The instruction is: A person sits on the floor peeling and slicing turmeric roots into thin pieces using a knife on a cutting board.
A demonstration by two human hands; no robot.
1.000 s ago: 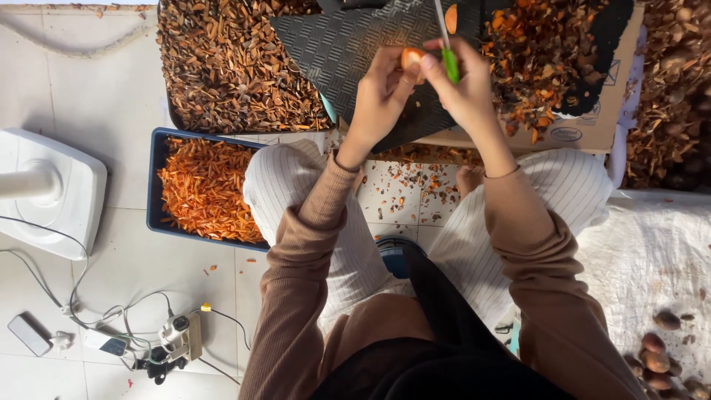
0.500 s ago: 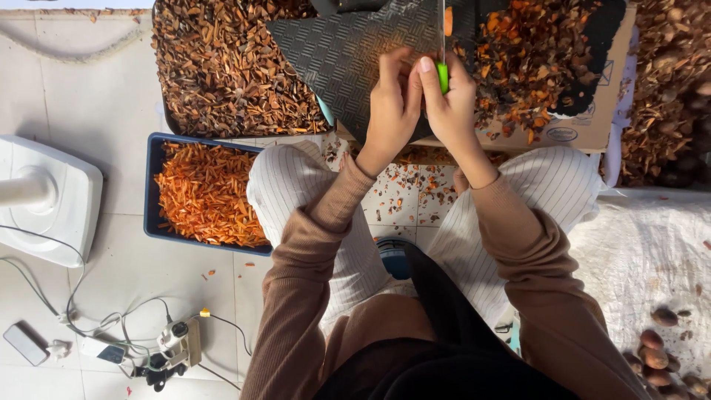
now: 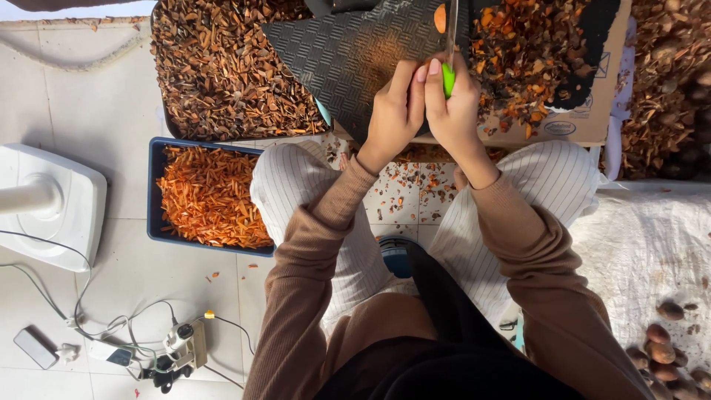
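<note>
A pale tiled floor (image 3: 111,111) is carrying everything. From the left: one blue tray (image 3: 153,192) of orange slivers and one dark tray (image 3: 159,96) of brown husks. Over one black textured mat (image 3: 348,52), the left hand (image 3: 392,111) is pinching something hidden, likely small, hard and slippery. The right hand (image 3: 452,104) is gripping one green-handled knife (image 3: 449,78), rigid and best held by its handle. One orange piece (image 3: 440,18) is lying beside the blade.

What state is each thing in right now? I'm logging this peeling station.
Left hand: closed, pressed beside the right.
Right hand: gripping the green-handled knife, blade up.
Black mat: bare at left, peel-strewn at right.
Blue tray: full of orange strips.
Brown-peel bin: heaped.
</note>
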